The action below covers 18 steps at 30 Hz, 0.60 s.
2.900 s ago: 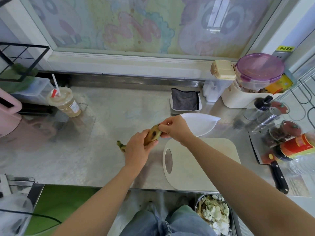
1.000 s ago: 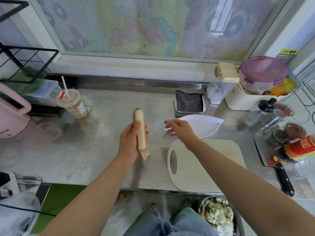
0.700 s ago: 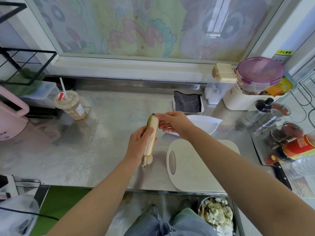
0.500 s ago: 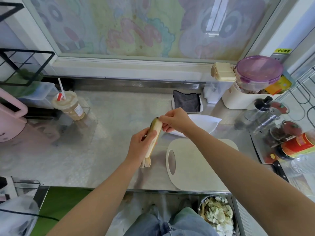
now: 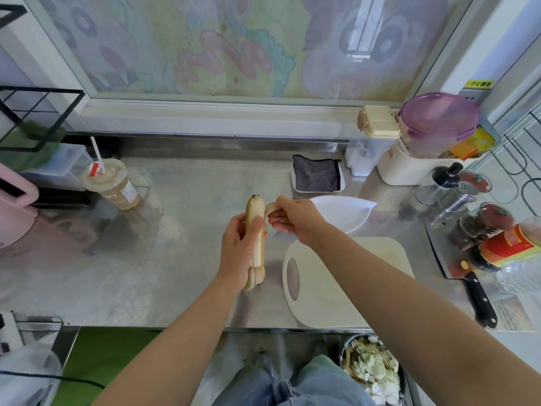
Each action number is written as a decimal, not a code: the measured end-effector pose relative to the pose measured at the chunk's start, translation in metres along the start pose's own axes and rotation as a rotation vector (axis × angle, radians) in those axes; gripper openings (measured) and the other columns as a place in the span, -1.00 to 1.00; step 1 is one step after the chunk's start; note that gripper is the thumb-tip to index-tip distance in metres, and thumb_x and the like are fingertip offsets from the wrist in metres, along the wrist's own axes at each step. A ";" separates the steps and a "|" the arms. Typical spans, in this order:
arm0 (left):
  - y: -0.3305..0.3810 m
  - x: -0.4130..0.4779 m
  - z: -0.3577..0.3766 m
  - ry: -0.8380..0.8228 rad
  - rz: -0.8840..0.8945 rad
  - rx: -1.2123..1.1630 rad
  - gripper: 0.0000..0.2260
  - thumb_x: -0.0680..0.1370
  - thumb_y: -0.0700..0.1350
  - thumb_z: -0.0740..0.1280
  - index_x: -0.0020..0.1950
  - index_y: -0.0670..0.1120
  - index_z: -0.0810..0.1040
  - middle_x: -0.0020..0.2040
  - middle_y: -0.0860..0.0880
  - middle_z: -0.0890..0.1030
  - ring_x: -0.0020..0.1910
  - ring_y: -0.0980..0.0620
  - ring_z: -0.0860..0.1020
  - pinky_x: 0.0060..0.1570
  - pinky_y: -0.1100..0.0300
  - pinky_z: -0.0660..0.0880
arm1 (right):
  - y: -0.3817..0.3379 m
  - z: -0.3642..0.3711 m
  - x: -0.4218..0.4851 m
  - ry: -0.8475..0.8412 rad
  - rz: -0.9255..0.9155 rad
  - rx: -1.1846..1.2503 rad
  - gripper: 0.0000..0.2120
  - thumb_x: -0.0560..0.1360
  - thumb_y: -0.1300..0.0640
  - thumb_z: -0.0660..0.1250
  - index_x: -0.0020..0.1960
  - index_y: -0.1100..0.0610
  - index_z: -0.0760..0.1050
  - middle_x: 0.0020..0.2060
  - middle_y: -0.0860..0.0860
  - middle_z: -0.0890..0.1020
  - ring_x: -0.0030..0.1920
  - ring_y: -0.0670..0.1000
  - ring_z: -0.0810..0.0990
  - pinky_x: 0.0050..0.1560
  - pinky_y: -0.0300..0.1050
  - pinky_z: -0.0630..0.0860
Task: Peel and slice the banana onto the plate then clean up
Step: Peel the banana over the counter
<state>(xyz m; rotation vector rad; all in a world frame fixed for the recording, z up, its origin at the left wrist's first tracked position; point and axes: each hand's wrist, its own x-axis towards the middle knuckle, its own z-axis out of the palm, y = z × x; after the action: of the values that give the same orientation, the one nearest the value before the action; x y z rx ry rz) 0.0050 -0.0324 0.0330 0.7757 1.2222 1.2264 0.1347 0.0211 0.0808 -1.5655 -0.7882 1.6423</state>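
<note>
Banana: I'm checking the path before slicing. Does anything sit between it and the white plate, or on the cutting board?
Nothing visible does. The left hand holds the banana, the right hand pinches a peel strip near its top, and only that hand lies between banana and plate. The cutting board is bare.

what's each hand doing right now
Left hand: grips the banana upright above the counter.
Right hand: pinches a strip of peel at the banana's top.
</note>
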 end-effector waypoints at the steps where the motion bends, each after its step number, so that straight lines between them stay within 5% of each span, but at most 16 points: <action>1: 0.000 0.002 0.000 0.046 -0.012 -0.071 -0.69 0.49 0.05 0.41 0.11 -0.12 0.52 -0.05 -0.14 0.64 -0.10 -0.04 0.62 -0.01 0.06 0.56 | 0.005 -0.001 0.002 0.038 0.030 0.021 -0.86 0.49 0.25 0.25 -0.23 0.26 0.49 -0.40 0.10 0.55 -0.51 -0.08 0.55 -0.44 -0.30 0.54; 5: 0.005 0.020 -0.013 0.303 -0.028 -0.359 -0.83 0.60 -0.03 0.27 0.02 -0.13 0.49 -0.16 -0.09 0.58 -0.21 0.02 0.57 -0.14 0.12 0.55 | 0.043 -0.026 0.009 0.130 0.114 -0.198 -0.88 0.46 0.28 0.28 -0.24 0.28 0.45 -0.41 0.15 0.48 -0.59 -0.04 0.41 -0.57 -0.30 0.37; 8: 0.009 0.031 -0.034 0.422 -0.059 -0.555 -0.80 0.61 -0.01 0.25 0.05 -0.14 0.46 -0.20 -0.08 0.52 -0.20 0.00 0.53 -0.15 0.08 0.54 | 0.070 -0.047 0.005 0.043 0.273 -0.579 -0.83 0.44 0.23 0.28 -0.30 0.25 0.49 -0.49 0.09 0.50 -0.56 -0.02 0.40 -0.48 -0.23 0.36; 11: 0.013 0.030 -0.043 0.430 -0.119 -0.628 -0.70 0.59 0.03 0.28 0.20 -0.15 0.42 -0.16 -0.09 0.50 -0.18 -0.02 0.52 -0.07 0.06 0.54 | 0.077 -0.056 -0.001 -0.043 0.382 -0.702 -0.82 0.47 0.22 0.27 -0.29 0.25 0.48 -0.54 0.07 0.52 -0.56 -0.03 0.41 -0.47 -0.24 0.40; 13: 0.014 0.027 -0.042 0.392 -0.157 -0.612 -0.64 0.58 0.05 0.29 0.27 -0.15 0.40 -0.09 -0.10 0.50 -0.15 -0.02 0.54 0.03 0.03 0.54 | 0.072 -0.057 0.003 -0.019 0.283 -0.784 -0.83 0.49 0.23 0.25 -0.23 0.27 0.52 -0.41 0.14 0.61 -0.46 0.07 0.53 -0.36 -0.14 0.52; 15: 0.014 0.024 -0.036 0.305 -0.175 -0.552 -0.63 0.58 0.04 0.29 0.26 -0.17 0.43 -0.11 -0.11 0.51 -0.21 0.01 0.55 0.08 -0.01 0.53 | 0.061 -0.052 0.009 0.136 -0.004 -0.825 -0.79 0.52 0.16 0.23 -0.10 0.26 0.58 -0.22 0.18 0.67 -0.25 0.15 0.64 -0.13 -0.01 0.60; 18: 0.013 0.019 -0.024 0.147 -0.183 -0.361 -0.64 0.57 0.04 0.28 0.21 -0.21 0.50 -0.18 -0.10 0.55 -0.28 0.04 0.57 0.08 -0.01 0.54 | 0.028 -0.030 0.002 0.118 -0.300 -0.574 -0.73 0.56 0.06 0.23 0.06 0.21 0.61 -0.11 0.10 0.67 -0.12 0.05 0.63 0.02 -0.01 0.53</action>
<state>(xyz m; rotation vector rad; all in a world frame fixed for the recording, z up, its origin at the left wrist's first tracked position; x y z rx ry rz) -0.0234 -0.0150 0.0352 0.3067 1.1181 1.3197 0.1617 0.0065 0.0543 -1.7916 -1.4403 1.1480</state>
